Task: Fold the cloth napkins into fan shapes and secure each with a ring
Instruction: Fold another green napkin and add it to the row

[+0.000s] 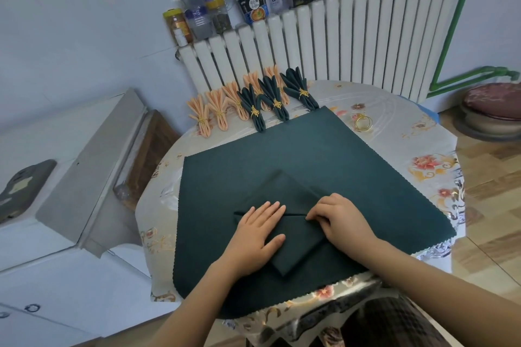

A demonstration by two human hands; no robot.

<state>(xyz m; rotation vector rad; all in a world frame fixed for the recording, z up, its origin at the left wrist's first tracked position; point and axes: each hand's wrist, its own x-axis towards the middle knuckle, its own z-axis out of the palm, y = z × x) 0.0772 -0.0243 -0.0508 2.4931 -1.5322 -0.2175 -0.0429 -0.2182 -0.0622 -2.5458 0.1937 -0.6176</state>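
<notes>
1. Folding is under way in the head view: one dark green napkin lies spread on the round surface, and its near corner has been turned up into a thick pleat near the person.
2. The left hand lies flat, fingers straight, pressing the folded part down and gripping nothing.
3. The right hand has its fingers curled at the fold's edge, pinching the napkin to form or hold the crease.
4. By my reading this is an early pleat of the fan; most of the napkin is flat and unfolded beyond the hands.
5. The next move likely calls for turning the pleat over again, each fold the same width, while the flat hand keeps the stack from springing open.
6. The napkin looks plain, matte and dark, with a small scalloped edge along its sides; it covers much of the surface and hangs slightly over the near edge.
7. A gold ring waits on the surface just beyond the napkin's far right corner, well apart from both hands.
8. Finished work stands at the back of the surface: three green fans and a row of peach fans, each cinched with a gold ring.
9. Behind them a white radiator carries jars and bottles on top.
</notes>
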